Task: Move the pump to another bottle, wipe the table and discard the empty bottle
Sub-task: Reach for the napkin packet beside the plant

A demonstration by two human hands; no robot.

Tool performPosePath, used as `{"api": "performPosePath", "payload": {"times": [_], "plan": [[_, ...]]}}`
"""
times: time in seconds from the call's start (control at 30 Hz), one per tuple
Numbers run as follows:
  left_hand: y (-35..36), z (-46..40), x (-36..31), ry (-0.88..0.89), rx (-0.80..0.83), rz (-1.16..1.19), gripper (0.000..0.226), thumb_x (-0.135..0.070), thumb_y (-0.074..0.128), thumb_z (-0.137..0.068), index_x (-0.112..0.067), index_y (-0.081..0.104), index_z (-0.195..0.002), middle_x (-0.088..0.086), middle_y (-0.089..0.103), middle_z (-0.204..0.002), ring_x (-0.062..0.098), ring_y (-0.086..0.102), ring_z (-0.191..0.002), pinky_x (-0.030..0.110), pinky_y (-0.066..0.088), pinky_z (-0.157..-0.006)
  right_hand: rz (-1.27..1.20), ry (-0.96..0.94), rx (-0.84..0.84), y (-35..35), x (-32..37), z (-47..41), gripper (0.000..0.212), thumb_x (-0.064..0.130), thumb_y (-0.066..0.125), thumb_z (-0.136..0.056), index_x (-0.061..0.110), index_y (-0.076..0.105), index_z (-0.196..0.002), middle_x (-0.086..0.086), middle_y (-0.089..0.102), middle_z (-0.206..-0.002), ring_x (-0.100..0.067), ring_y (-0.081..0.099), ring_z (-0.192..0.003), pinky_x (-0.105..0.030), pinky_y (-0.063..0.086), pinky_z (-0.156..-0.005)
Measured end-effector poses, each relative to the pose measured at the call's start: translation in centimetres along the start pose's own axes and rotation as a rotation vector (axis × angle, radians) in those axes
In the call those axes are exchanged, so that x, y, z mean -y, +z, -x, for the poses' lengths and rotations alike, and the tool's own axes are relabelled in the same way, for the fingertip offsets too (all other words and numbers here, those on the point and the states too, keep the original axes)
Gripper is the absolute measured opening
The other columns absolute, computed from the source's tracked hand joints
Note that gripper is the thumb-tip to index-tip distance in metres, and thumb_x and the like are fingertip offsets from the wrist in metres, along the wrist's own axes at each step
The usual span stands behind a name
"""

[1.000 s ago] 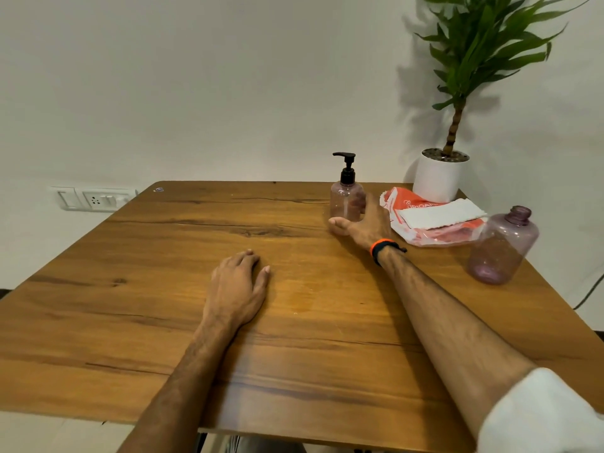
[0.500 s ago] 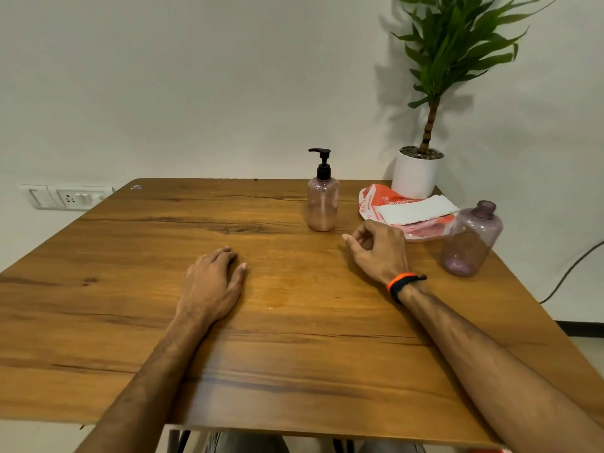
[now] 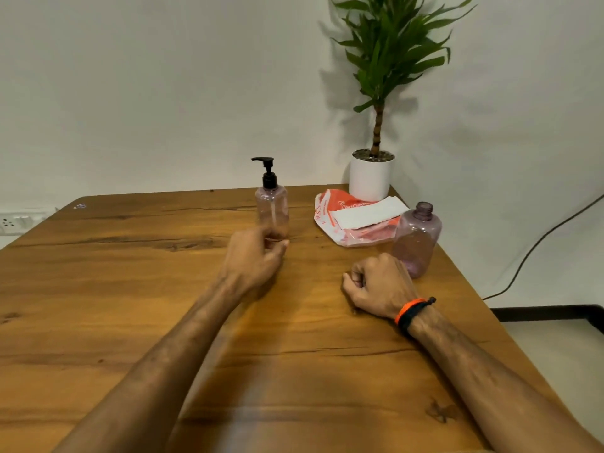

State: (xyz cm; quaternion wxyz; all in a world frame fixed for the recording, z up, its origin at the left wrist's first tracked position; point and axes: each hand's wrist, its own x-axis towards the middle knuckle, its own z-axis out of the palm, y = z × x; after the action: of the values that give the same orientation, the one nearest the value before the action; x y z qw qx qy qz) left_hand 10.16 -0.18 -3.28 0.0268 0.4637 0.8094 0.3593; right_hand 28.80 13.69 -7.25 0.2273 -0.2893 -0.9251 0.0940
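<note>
A pink see-through bottle with a black pump (image 3: 272, 209) stands upright at the back middle of the wooden table (image 3: 130, 289). My left hand (image 3: 253, 256) hovers just in front of its base with fingers loosely curved, holding nothing; whether it touches the bottle is unclear. A second pink bottle (image 3: 416, 238) with an open neck and no cap stands near the right edge. My right hand (image 3: 379, 284) rests on the table just left of it, fingers curled in and empty. A white folded cloth or paper (image 3: 367, 215) lies on an orange and white plastic bag (image 3: 330, 207) between the bottles.
A potted plant in a white pot (image 3: 371, 174) stands at the back right corner by the wall. A black cable (image 3: 539, 243) hangs along the wall to the right. A wall socket (image 3: 14, 220) sits at the far left.
My left hand lifted off the table and moved forward and right to the pump bottle's base. My right hand drew back toward the capless bottle and curled tighter. The view shifted right.
</note>
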Motion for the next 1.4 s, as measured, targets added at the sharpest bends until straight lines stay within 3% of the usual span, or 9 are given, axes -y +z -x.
{"api": "performPosePath", "payload": {"times": [0.1,0.3,0.43,0.6,0.73,0.93,1.13,1.33,1.4], "plan": [[3.1,-3.8,-2.6,-0.028,0.021,0.058,0.025,-0.029,0.066,-0.089,-0.016,0.070,-0.110,-0.004,0.071,-0.106,0.005,0.063,-0.089,0.018,0.047,-0.077,-0.007,0.010,0.014,0.0,-0.6,0.1,0.037,0.037,0.056,-0.076,0.017,0.044,-0.048,0.003,0.055,-0.049,-0.020,0.056,-0.053,-0.028,0.047,-0.057],[7.4,-9.5,-5.2,-0.152,-0.006,0.103,0.018,-0.015,0.068,-0.085,-0.011,0.075,-0.101,0.004,0.074,-0.105,0.012,0.065,-0.090,0.025,0.054,-0.077,-0.056,0.005,0.015,0.5,-1.2,-0.2,0.036,0.041,0.053,-0.073,0.017,0.044,-0.047,0.005,0.049,-0.045,-0.017,0.052,-0.052,-0.024,0.039,-0.057],[9.3,-12.0,-5.9,-0.213,-0.007,0.089,0.025,-0.011,0.071,-0.082,-0.010,0.074,-0.107,0.006,0.071,-0.116,0.015,0.063,-0.099,0.028,0.055,-0.085,-0.065,-0.022,0.023,0.6,-1.5,-0.5,0.034,0.041,0.051,-0.074,0.015,0.049,-0.052,0.005,0.053,-0.049,-0.018,0.055,-0.055,-0.029,0.049,-0.062],[10.2,-13.6,-6.4,0.007,0.054,-0.048,0.037,-0.022,0.082,-0.076,-0.012,0.074,-0.110,0.004,0.074,-0.111,0.010,0.065,-0.092,0.017,0.047,-0.082,-0.055,-0.025,0.046,0.7,-1.2,-0.8,0.033,0.040,0.051,-0.075,0.013,0.050,-0.056,0.003,0.057,-0.054,-0.022,0.058,-0.061,-0.035,0.053,-0.069],[9.9,-14.4,-6.3,0.139,0.251,-0.226,0.056,-0.029,0.087,-0.067,-0.013,0.070,-0.118,0.002,0.068,-0.126,0.015,0.063,-0.109,0.022,0.047,-0.094,-0.035,-0.022,0.063,0.5,-1.1,-0.8,0.034,0.040,0.050,-0.076,0.013,0.048,-0.056,0.002,0.058,-0.058,-0.024,0.057,-0.063,-0.034,0.051,-0.070],[9.8,-14.8,-5.5,0.183,0.335,-0.246,0.043,-0.016,0.082,-0.074,-0.008,0.071,-0.114,0.003,0.071,-0.118,0.012,0.066,-0.099,0.022,0.053,-0.092,-0.044,-0.019,0.088,0.4,-0.9,-1.0,0.035,0.040,0.049,-0.079,0.012,0.052,-0.059,0.002,0.060,-0.060,-0.024,0.059,-0.066,-0.036,0.052,-0.073],[10.1,-14.7,-5.3,0.175,0.315,-0.229,0.036,-0.016,0.081,-0.075,-0.009,0.073,-0.110,0.004,0.072,-0.117,0.014,0.066,-0.103,0.032,0.054,-0.096,-0.051,-0.014,0.080,0.4,-0.9,-1.0,0.036,0.040,0.049,-0.079,0.009,0.055,-0.061,0.003,0.059,-0.056,-0.021,0.058,-0.062,-0.036,0.053,-0.072],[10.3,-14.6,-5.1,0.192,0.263,-0.206,0.025,-0.012,0.075,-0.081,-0.008,0.074,-0.106,0.003,0.074,-0.111,0.011,0.066,-0.097,0.021,0.051,-0.088,-0.054,-0.010,0.082,0.4,-0.7,-1.1,0.036,0.040,0.049,-0.079,0.010,0.054,-0.061,0.003,0.058,-0.056,-0.021,0.057,-0.061,-0.036,0.053,-0.072],[10.5,-14.4,-5.0,0.211,0.216,-0.218,0.021,-0.011,0.072,-0.082,-0.009,0.076,-0.103,0.004,0.075,-0.106,0.013,0.067,-0.092,0.026,0.055,-0.089,-0.053,-0.010,0.087,0.4,-0.7,-1.0,0.036,0.040,0.049,-0.080,0.010,0.054,-0.060,0.003,0.058,-0.056,-0.020,0.057,-0.061,-0.035,0.053,-0.072]]}}
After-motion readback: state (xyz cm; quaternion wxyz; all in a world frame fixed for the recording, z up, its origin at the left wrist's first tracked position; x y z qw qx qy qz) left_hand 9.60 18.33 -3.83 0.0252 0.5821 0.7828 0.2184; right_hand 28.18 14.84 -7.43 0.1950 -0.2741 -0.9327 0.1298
